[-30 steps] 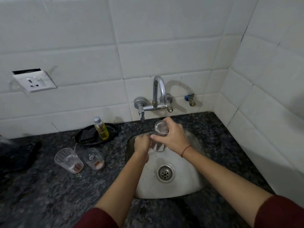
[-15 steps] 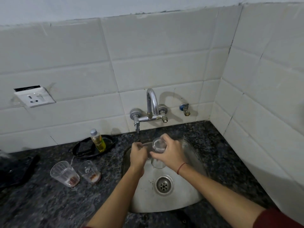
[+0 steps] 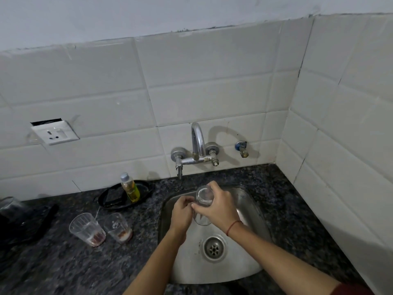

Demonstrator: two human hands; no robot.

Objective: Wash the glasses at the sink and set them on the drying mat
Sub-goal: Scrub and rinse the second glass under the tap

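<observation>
Over the steel sink point(image 3: 251, 211) my right hand point(image 3: 219, 207) grips a clear glass point(image 3: 203, 196), its mouth tilted up toward the tap point(image 3: 196, 150). My left hand point(image 3: 181, 213) is curled against the glass's left side, fingertips touching it near the rim. Two used glasses stand on the dark counter left of the sink: one point(image 3: 87, 229) and another point(image 3: 119, 227), both with reddish dregs at the bottom. No water stream is visible from the spout.
A small bottle of yellow liquid point(image 3: 130, 187) stands on a black oval tray point(image 3: 110, 199) behind the used glasses. Dark objects point(image 3: 23, 222) lie at the far left of the counter. A wall socket point(image 3: 54, 132) and tiled walls enclose the corner; the drain point(image 3: 213, 248) is uncovered.
The camera view has tilted upward, so hands and sink sit lower in frame. Both hands stay on the glass over the sink, shifting slightly around it.
</observation>
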